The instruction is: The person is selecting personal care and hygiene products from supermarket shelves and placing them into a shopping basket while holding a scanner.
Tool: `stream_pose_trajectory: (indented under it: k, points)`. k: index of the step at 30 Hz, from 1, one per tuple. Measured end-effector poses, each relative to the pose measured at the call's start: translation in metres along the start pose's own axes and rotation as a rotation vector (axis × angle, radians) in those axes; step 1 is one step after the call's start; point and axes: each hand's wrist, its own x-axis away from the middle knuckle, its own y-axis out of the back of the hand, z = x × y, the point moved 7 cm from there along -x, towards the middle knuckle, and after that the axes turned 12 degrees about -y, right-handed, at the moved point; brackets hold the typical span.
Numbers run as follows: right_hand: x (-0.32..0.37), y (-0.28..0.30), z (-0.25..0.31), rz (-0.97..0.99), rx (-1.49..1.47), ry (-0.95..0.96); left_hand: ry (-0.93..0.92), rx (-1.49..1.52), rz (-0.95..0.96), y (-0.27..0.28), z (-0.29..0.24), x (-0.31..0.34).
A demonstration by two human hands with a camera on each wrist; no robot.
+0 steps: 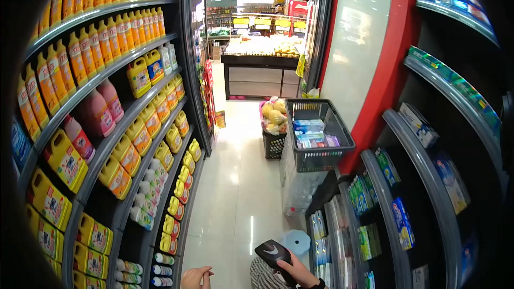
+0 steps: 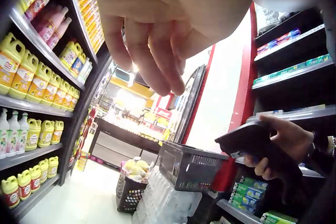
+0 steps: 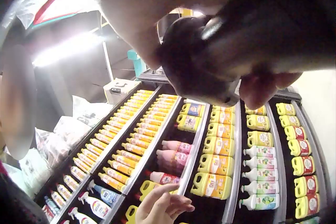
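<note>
My right hand [image 1: 297, 271] grips a black handheld barcode scanner [image 1: 272, 252] by its handle, low in the head view. In the left wrist view the scanner [image 2: 247, 137] points left, with the right fingers wrapped round it. Its dark body [image 3: 197, 61] fills much of the upper right wrist view. My left hand [image 1: 197, 277] is at the bottom edge of the head view, fingers loosely bent and holding nothing. Up close, the left wrist view shows this hand [image 2: 163, 19] with relaxed fingers hanging down.
Shelves of yellow jugs [image 1: 140, 135] and orange bottles [image 1: 88, 48] line the left. Boxed goods [image 1: 402, 223] fill the right shelves. Ahead, a dark basket [image 1: 321, 152] with boxes sits on wrapped bottles [image 1: 300, 190]. A blue stool [image 1: 297, 242] stands near the right hand.
</note>
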Motion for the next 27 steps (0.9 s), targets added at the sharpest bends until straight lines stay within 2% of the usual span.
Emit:
stream_pose_trajectory:
  k: [2,4,6,8,10,14,16,18,22,25,27]
  points:
    - [-0.035,0.009,0.034,-0.047,0.063,0.077,-0.013,0.03,0.014,-0.026,0.012,-0.049]
    - [-0.052,0.006,0.093,0.02,0.005,0.052,-0.054,0.093,0.044,-0.055,0.012,-0.112]
    - [-0.087,0.025,0.132,0.001,-0.003,0.109,-0.133,0.129,0.062,-0.089,0.01,-0.187]
    - [-0.116,0.046,0.173,-0.023,-0.028,0.134,-0.318,0.192,0.073,-0.123,-0.003,-0.263]
    - [-0.138,0.066,0.21,-0.042,-0.061,0.18,-0.396,0.199,0.109,-0.145,-0.021,-0.327]
    - [-0.172,0.113,0.253,-0.145,-0.152,0.216,-0.477,0.288,0.075,-0.183,-0.032,-0.412]
    - [-0.171,0.136,0.279,-0.194,-0.147,0.323,-0.51,0.291,0.056,-0.201,-0.03,-0.442]
    - [-0.169,0.165,0.29,-0.23,-0.181,0.344,-0.52,0.33,0.11,-0.23,-0.022,-0.466]
    - [-0.171,0.225,0.301,-0.463,-0.25,0.385,-0.57,0.381,0.203,-0.299,-0.008,-0.534]
    - [-0.179,0.257,0.311,-0.57,-0.341,0.393,-0.696,0.424,0.259,-0.344,-0.029,-0.606]
    - [-0.192,0.278,0.316,-0.707,-0.355,0.423,-0.801,0.486,0.304,-0.383,-0.046,-0.658]
